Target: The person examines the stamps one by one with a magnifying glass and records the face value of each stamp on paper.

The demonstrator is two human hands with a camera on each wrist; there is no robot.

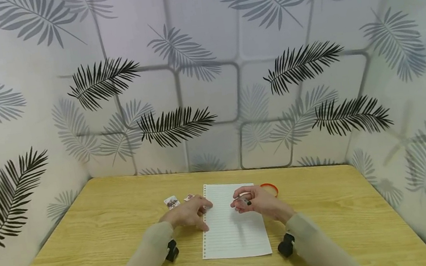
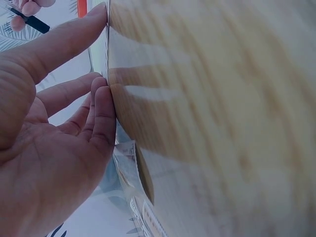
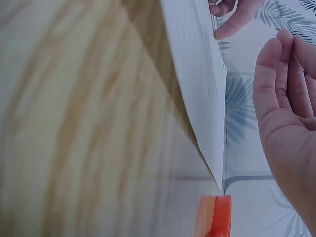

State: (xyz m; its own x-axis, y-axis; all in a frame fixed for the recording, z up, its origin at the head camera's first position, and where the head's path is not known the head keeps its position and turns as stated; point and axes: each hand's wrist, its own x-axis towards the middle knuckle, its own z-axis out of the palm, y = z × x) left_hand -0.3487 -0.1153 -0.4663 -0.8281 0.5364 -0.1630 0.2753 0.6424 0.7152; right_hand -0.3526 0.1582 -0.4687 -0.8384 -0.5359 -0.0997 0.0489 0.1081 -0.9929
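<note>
A lined sheet of loose-leaf paper (image 1: 234,239), with punched holes down its left edge, lies on the table. My left hand (image 1: 186,212) rests at that left edge, thumb and fingers spread and fingertips touching down, as the left wrist view shows. Above the sheet's upper right part, my right hand (image 1: 261,202) pinches a small clear object with a black end (image 1: 248,202). In the left wrist view its black end (image 2: 37,23) sticks out of the fingers; its kind is unclear. The right wrist view shows the right hand's curled fingers (image 3: 284,74) but hides the object.
Beyond the right hand lies an orange-red ring (image 1: 274,187), close to the paper's upper right corner. Two small printed pieces, a larger one (image 1: 172,202) and a partly hidden one (image 1: 189,197), lie behind the left hand. A leaf-patterned wall (image 1: 206,88) borders the wooden table (image 1: 124,200).
</note>
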